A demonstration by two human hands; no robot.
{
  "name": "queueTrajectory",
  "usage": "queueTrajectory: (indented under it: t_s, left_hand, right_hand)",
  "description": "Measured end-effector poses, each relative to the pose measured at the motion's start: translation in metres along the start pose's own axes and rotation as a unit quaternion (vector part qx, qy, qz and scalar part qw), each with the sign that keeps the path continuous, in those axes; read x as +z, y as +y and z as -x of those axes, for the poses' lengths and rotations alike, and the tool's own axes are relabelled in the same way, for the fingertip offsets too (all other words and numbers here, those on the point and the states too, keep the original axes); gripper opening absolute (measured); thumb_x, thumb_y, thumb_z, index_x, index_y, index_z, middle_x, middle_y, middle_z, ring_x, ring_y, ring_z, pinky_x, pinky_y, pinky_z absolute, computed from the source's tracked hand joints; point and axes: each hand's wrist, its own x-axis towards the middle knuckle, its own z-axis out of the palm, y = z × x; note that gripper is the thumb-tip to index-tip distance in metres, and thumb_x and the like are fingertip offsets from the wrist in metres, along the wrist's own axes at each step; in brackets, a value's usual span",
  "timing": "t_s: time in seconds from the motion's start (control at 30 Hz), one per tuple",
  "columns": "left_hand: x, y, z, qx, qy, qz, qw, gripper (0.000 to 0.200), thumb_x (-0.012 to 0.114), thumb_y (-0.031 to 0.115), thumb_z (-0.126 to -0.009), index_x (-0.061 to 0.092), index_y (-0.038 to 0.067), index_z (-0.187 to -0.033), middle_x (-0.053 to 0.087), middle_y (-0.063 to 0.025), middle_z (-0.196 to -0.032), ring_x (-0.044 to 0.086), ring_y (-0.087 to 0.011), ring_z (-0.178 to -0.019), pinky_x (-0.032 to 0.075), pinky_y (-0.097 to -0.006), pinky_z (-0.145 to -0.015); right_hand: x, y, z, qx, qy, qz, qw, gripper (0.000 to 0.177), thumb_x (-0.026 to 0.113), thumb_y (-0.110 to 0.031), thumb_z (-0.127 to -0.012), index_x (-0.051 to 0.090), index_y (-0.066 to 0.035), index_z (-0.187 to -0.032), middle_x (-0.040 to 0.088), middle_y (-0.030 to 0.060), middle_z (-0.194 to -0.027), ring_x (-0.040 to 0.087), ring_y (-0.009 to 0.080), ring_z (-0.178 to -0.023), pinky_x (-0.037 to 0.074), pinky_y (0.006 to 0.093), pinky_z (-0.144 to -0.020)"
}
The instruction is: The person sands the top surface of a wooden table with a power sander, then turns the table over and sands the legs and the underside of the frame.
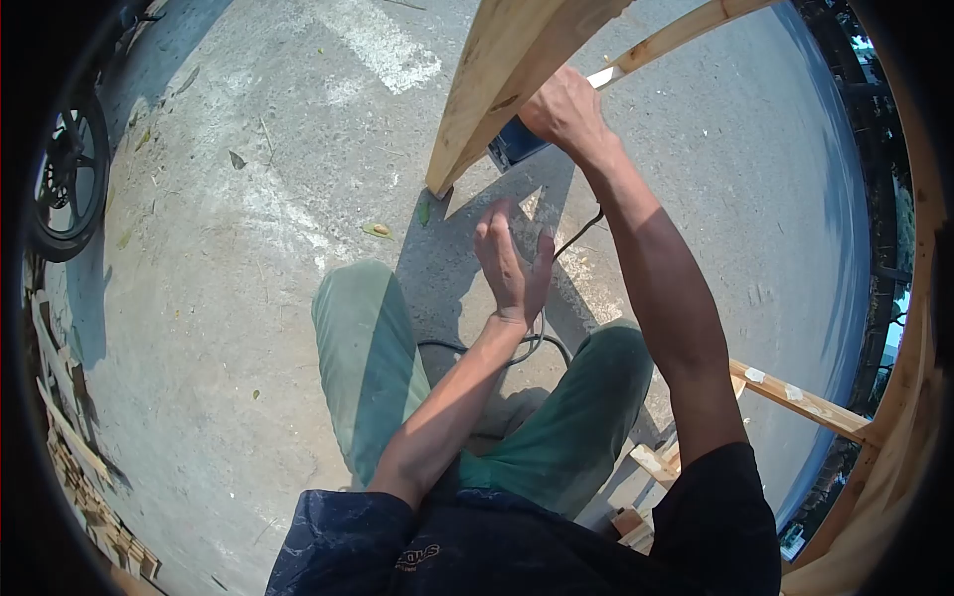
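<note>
My left hand [512, 256] hangs over the concrete between my knees, fingers apart, with nothing in it. Higher up, my right hand [568, 111] is curled round the top of a dark blue tool [519, 142], beside a thick wooden beam [482, 94]. The beam hides part of the tool and some of my fingers. A dark cord [578, 234] runs down from near the tool, passes behind my left hand and loops on the ground between my legs.
A thinner wooden bar [686, 27] slopes away at the upper right. Another wooden rail [801, 399] joins a frame at the right edge. A wheel [72, 184] stands at the far left, above a pile of wood strips [94, 502]. Wood pieces lie by my right hip.
</note>
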Motion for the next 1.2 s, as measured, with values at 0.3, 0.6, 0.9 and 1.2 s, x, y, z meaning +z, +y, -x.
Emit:
queueTrajectory:
  t_s: [0.3,0.6,0.9,1.2]
  left_hand:
    - [-0.098,0.042,-0.124,0.067,0.166,0.073,0.981,0.059,0.054,0.048,-0.102,0.047,0.0,-0.135,0.049,-0.0167,-0.133,0.047,-0.0285,-0.125,0.039,-0.0431,-0.102]
    - [-0.065,0.078,-0.195,0.306,0.073,0.169,0.934,0.058,0.045,0.055,-0.105,0.054,0.0,-0.117,0.057,-0.0081,-0.102,0.057,-0.0149,-0.093,0.046,-0.0302,-0.08]
    - [-0.048,0.066,-0.2,0.316,0.139,0.205,0.916,0.053,0.049,0.053,-0.105,0.056,0.002,-0.115,0.056,-0.0019,-0.092,0.054,-0.009,-0.08,0.044,-0.0236,-0.07]
    - [-0.042,0.055,-0.199,0.323,0.165,0.224,0.905,0.054,0.049,0.053,-0.105,0.056,0.001,-0.117,0.057,-0.0031,-0.095,0.055,-0.01,-0.083,0.045,-0.0239,-0.072]
  right_hand:
    - [0.006,-0.001,-0.007,-0.055,0.071,0.018,0.996,0.031,0.059,-0.029,-0.093,0.069,-0.005,-0.109,0.072,0.0223,-0.101,0.07,0.0417,-0.092,0.058,0.0508,-0.072]
    - [0.003,0.011,-0.022,-0.073,0.066,-0.044,0.994,0.036,0.06,-0.033,-0.094,0.068,-0.005,-0.114,0.072,0.0214,-0.103,0.07,0.0381,-0.092,0.058,0.0483,-0.074]
    - [0.022,0.035,-0.028,-0.082,0.085,-0.081,0.99,0.043,0.063,-0.039,-0.093,0.068,-0.004,-0.118,0.072,0.0199,-0.109,0.071,0.0328,-0.091,0.057,0.0448,-0.074]
    - [-0.013,0.114,-0.047,0.024,0.038,-0.124,0.991,0.057,0.064,-0.044,-0.09,0.064,-0.004,-0.13,0.068,0.023,-0.124,0.069,0.0353,-0.108,0.053,0.0448,-0.095]
